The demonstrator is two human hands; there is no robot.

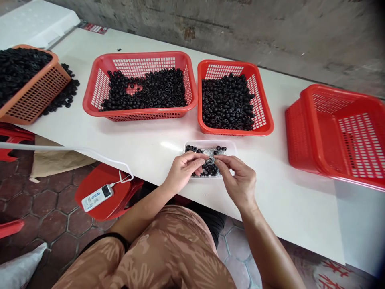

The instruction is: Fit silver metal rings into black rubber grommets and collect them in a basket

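Note:
A clear plastic tray lies near the table's front edge, holding black round parts and many small shiny pieces. Over its left side my left hand is closed in a pinch, thumb against fingers. My right hand pinches over the tray's right side, its fingertips close to those of the left. Whatever sits between the fingertips is too small to name. A few black parts lie apart at the tray's back right corner.
Behind the tray stand a wide red basket and a smaller red basket, both holding black parts. Stacked red baskets are at right. An orange basket overflows at left. A white power bank with a cable rests on a red stool.

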